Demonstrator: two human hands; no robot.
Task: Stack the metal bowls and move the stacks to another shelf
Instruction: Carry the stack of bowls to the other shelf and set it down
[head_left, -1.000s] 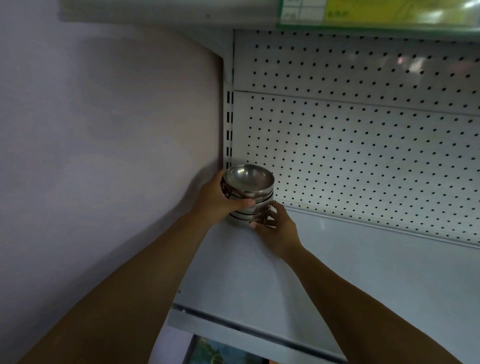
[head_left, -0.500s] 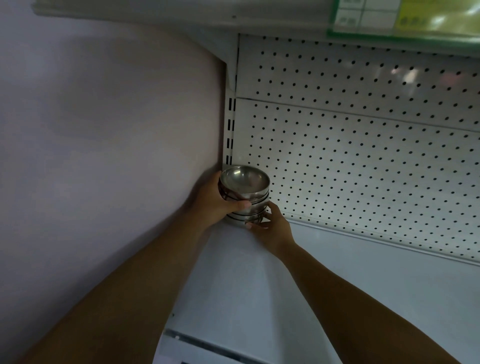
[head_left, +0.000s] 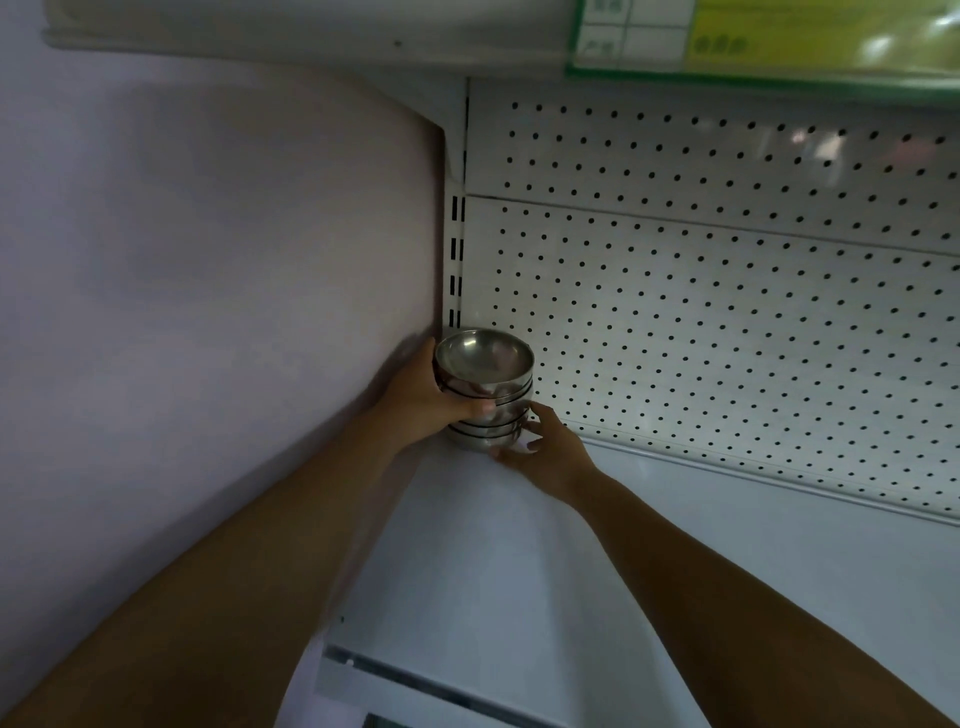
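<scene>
The left hand (head_left: 418, 402) is grasping the stack of metal bowls (head_left: 485, 387) from its left side, the thumb lying across the front of the middle bowls and the other fingers going round behind, out of sight. The right hand (head_left: 550, 449) is gripping the bottom of the same stack from the lower right, with its fingers (head_left: 535, 413) curving up against the lower bowls and the thumb tucking under the front edge. The bowls are sitting nested and upright, the top one showing its shiny hollow to the camera. The stack is standing just left of the frame's centre, in the back left corner of the white shelf (head_left: 519, 561). The lowest bowl is right at the shelf surface, but whether it is resting on it cannot be told. Directly behind and to the right, the pegboard back panel (head_left: 727, 338) is filling the right half of the frame. A slotted upright (head_left: 456, 260) is running up from just above the stack. The lilac wall (head_left: 208, 249) is covering the left of the frame, and a green and yellow label (head_left: 779, 36) is hanging along the upper shelf edge at the upper right. Both bare forearms are reaching in from the bottom corners.
</scene>
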